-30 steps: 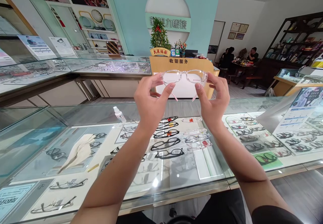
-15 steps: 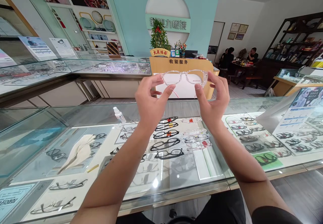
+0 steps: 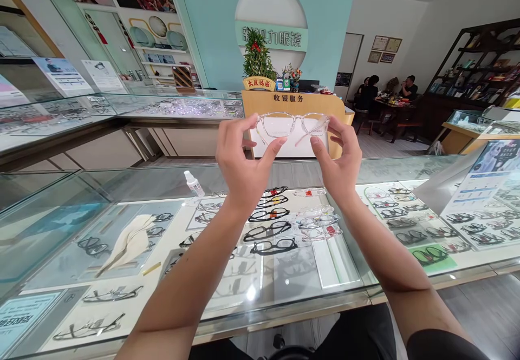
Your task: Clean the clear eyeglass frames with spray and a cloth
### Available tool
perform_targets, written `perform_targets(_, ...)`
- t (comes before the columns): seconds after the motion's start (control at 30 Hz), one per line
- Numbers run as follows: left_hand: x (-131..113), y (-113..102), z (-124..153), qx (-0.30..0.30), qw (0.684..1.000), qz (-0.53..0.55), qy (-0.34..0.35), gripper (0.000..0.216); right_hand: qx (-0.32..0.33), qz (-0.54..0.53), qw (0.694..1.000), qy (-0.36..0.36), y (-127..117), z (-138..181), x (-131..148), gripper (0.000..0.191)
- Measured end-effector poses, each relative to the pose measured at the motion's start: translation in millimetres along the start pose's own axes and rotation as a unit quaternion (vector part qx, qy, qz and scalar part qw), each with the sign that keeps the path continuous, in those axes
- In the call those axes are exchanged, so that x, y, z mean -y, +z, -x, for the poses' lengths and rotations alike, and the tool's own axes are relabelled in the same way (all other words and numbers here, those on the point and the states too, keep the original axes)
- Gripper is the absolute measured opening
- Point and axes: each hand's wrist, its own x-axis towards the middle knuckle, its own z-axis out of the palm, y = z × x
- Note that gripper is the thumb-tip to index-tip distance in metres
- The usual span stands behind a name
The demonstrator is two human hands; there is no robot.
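Note:
A pair of clear-framed eyeglasses is held up in front of me, above the glass counter. My left hand pinches its left end between thumb and fingers. At the other end, my right hand grips the frame the same way. The lenses face away from me and the temples are only partly visible behind and below the rims. Under my hands, black eyeglasses lie in a column on the counter, with several clear eyeglasses to their right.
A small white spray bottle stands on the counter's far left part, near a cream cloth. A sign stand rises at the right. Beyond is a wooden cashier desk with a plant. People sit at a table far right.
The clear eyeglasses have turned slightly and shifted a little to the left, with my right hand moving left and inward. Both hands keep their hold.

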Motion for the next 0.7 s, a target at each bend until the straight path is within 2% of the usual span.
perform_targets(0.23, -4.4, 0.0, -2.2, 0.010, 0.999, -0.003, -0.034, 0.060, 0.001, 0.023, 1.000, -0.015, 1.2, 1.2, -1.5, 0.048)
perform_targets(0.47, 0.2, 2.9, 1.7, 0.025, 0.999, 0.042, -0.017, 0.051, -0.031, 0.052, 0.997, -0.054, 1.5, 1.2, -0.3, 0.050)
perform_targets(0.7, 3.2, 4.9, 3.4, 0.038, 0.997, 0.051, -0.034, 0.054, -0.040, 0.047, 0.995, -0.072, 0.7, 0.6, 1.0, 0.051)
